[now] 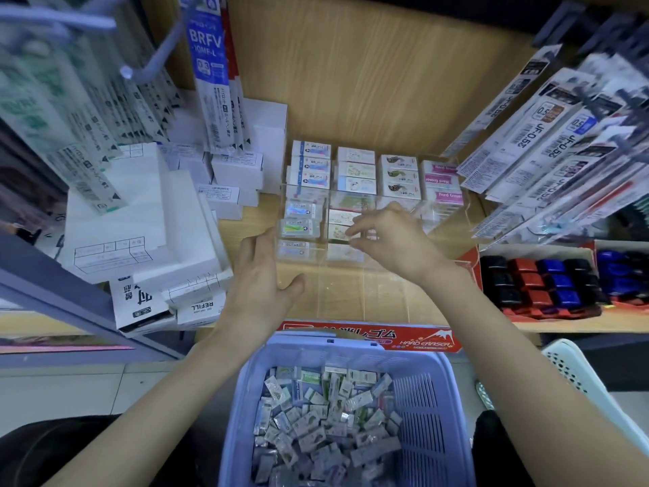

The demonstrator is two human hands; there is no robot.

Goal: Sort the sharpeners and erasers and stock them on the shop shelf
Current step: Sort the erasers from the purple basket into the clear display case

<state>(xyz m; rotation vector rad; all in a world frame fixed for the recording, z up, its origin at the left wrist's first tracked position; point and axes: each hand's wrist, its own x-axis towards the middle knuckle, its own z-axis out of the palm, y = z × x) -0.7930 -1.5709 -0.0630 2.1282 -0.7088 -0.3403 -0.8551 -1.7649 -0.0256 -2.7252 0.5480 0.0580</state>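
boxed erasers stand in four columns in the clear acrylic organiser before me; loose wrapped erasers lie jumbled in a lilac basket; red, blue and black sharpeners sit in rows at my right.

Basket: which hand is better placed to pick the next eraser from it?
Probably left. The left hand is open, empty and nearer the basket; the right hand pinches an eraser in the organizer.

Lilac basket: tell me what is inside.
The lilac basket holds a loose pile of small wrapped erasers, lying at all angles. The pile hides the floor and anything beneath, and the frame cuts off the near end.
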